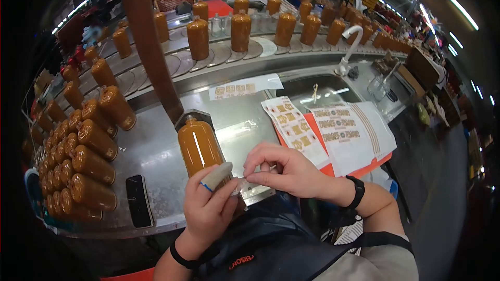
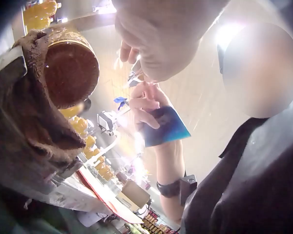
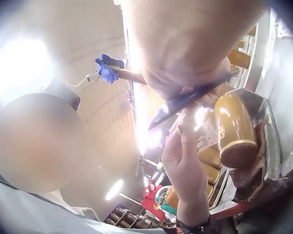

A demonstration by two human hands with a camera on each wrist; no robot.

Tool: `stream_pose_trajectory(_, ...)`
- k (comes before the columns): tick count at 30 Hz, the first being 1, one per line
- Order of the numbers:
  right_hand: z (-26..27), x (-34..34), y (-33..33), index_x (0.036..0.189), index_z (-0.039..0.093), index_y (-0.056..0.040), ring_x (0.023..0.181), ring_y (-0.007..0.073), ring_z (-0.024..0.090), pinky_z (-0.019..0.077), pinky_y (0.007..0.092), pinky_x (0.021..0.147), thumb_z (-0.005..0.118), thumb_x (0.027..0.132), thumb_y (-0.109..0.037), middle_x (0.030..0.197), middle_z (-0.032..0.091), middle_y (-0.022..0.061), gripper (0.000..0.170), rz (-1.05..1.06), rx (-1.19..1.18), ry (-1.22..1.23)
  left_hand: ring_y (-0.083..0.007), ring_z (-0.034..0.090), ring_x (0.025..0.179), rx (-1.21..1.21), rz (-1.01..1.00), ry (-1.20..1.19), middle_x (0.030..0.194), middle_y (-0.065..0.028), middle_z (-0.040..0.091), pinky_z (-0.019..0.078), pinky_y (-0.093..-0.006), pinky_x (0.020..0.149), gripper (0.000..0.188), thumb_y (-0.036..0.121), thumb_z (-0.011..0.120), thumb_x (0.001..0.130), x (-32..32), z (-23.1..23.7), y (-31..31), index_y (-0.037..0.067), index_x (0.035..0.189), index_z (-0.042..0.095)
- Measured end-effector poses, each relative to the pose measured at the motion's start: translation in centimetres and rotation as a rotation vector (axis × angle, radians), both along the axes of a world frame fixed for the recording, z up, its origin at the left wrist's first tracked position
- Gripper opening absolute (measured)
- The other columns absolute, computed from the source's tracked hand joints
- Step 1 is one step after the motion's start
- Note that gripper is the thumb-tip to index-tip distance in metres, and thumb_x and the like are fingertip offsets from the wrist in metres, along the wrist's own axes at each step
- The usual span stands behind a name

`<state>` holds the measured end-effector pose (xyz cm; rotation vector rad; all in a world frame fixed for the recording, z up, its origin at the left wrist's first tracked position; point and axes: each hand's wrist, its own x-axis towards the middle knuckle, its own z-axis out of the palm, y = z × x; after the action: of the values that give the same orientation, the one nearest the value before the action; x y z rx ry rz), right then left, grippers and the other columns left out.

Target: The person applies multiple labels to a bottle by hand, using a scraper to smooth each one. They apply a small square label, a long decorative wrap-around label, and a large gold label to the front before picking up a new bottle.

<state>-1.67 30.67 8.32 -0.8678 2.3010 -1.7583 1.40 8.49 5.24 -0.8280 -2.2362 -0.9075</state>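
My left hand (image 1: 205, 213) pinches a small clear decal film (image 3: 208, 138) with printed marks. A greyish cover (image 1: 217, 174) sheathes one of its fingers, with a blue band at the base. Close by, the fingertips of my right hand (image 1: 294, 173) meet at the film's edge. That hand also grips a blue flat scraper (image 2: 167, 127) against its fingers, hidden in the head view. Just beyond the left hand, a glossy caramel-brown bottle (image 1: 198, 144) lies in a cloth-lined holder (image 2: 36, 92), its base toward me.
Printed decal sheets (image 1: 294, 125) lie on a red-orange board (image 1: 325, 169) at right, beside a sink (image 1: 317, 87). Many brown bottles (image 1: 94, 164) crowd the left; a phone (image 1: 139, 201) lies near them. A wooden post (image 1: 151, 41) rises before the bottle conveyor (image 1: 224, 49).
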Motion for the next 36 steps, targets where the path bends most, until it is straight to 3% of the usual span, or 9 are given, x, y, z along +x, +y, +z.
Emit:
stream_pose_trajectory(8,0.1,-1.2,1.4,0.103,0.067,-0.0053,0.068,0.0003,0.050,0.0393,0.0188,0.059,0.066,0.095,-0.013,0.090,0.067,-0.0014,0.011,-0.074,-0.250,-0.502,-0.0361,0.056,0.116,-0.088,-0.025,-0.085,0.118,-0.0138,0.065,0.0474,-0.0441,0.096,0.023,0.008,0.078,0.073,0.3,-0.4,0.0,0.009,0.095,0.075)
stream_pose_trajectory(11,-0.8,-6.6,7.1,0.101,0.069,-0.0052,0.086,0.0084,0.063,0.0479,0.0213,0.077,0.068,0.092,-0.016,0.097,0.071,0.0033,0.014,-0.324,-0.079,-0.389,-0.0390,0.048,0.126,-0.125,-0.003,-0.123,0.127,-0.0197,0.059,0.0394,-0.0481,0.104,0.027,0.010,0.076,0.076,1.1,-1.2,-1.6,0.005,0.103,0.073)
stream_pose_trajectory(14,-3.9,-14.2,15.2,0.096,0.071,-0.0042,0.084,0.0124,0.065,0.0506,0.0263,0.078,0.073,0.083,-0.013,0.093,0.072,0.0051,0.016,-0.637,0.045,-0.430,-0.0402,0.043,0.131,-0.147,0.160,-0.093,0.136,-0.0230,0.051,0.0343,-0.0494,0.108,0.036,0.019,0.072,0.083,1.4,-1.6,-3.3,0.003,0.115,0.069)
stream_pose_trajectory(19,-12.4,-25.2,23.9,0.095,0.072,-0.0028,0.075,0.0099,0.063,0.0483,0.0241,0.063,0.071,0.086,-0.014,0.087,0.071,0.0032,0.014,-0.662,-0.130,-0.414,-0.0432,0.036,0.135,-0.142,0.293,-0.288,0.145,-0.0295,0.039,0.0280,-0.0498,0.112,0.085,0.044,0.072,0.083,0.3,-2.6,-3.9,-0.004,0.145,0.038)
stream_pose_trajectory(22,-17.5,-29.3,25.6,0.089,0.074,-0.0058,0.076,0.0176,0.068,0.0531,0.0309,0.068,0.071,0.083,-0.015,0.082,0.073,0.0064,0.011,-0.677,0.223,-0.350,-0.0450,0.036,0.135,-0.081,0.246,-0.396,0.146,-0.0302,0.036,0.0311,-0.0480,0.111,0.109,0.045,0.081,0.075,-0.1,-3.6,-3.8,-0.006,0.151,0.022)
stream_pose_trajectory(24,-17.7,-29.5,23.9,0.088,0.075,-0.0097,0.077,0.0268,0.070,0.0549,0.0383,0.072,0.070,0.079,-0.017,0.083,0.073,0.0114,0.012,-1.066,1.049,-0.011,-0.0459,0.037,0.135,-0.095,0.223,-0.431,0.146,-0.0301,0.035,0.0332,-0.0471,0.111,0.121,0.043,0.087,0.069,-0.2,-3.9,-3.5,-0.006,0.153,0.015)
stream_pose_trajectory(27,-15.9,-29.4,23.0,0.092,0.074,-0.0172,0.091,0.0365,0.068,0.0549,0.0453,0.078,0.064,0.083,-0.027,0.092,0.072,0.0154,0.017,-0.941,1.031,0.043,-0.0449,0.048,0.121,-0.027,0.221,-0.608,0.137,-0.0282,0.044,0.0428,-0.0474,0.101,0.124,0.027,0.092,0.063,-0.3,-4.7,-2.8,-0.006,0.153,0.014)
stream_pose_trajectory(31,-9.6,-26.8,19.1,0.095,0.072,-0.0094,0.084,0.0321,0.069,0.0532,0.0407,0.075,0.067,0.084,-0.022,0.088,0.072,0.0148,0.018,-0.847,0.762,0.298,-0.0387,0.057,0.095,-0.039,0.240,-0.492,0.112,-0.0226,0.058,0.0486,-0.0456,0.081,0.115,0.029,0.088,0.070,-1.4,-5.2,-3.3,-0.008,0.152,0.015)
stream_pose_trajectory(36,-2.2,-18.7,9.3,0.099,0.068,-0.0020,0.072,0.0063,0.062,0.0485,0.0220,0.069,0.065,0.092,-0.008,0.083,0.070,0.0033,0.010,-0.521,0.432,0.410,-0.0414,0.057,0.106,0.061,0.156,-0.516,0.122,-0.0257,0.054,0.0497,-0.0454,0.087,0.116,0.032,0.087,0.071,-2.2,-6.8,-4.9,-0.008,0.152,0.013)
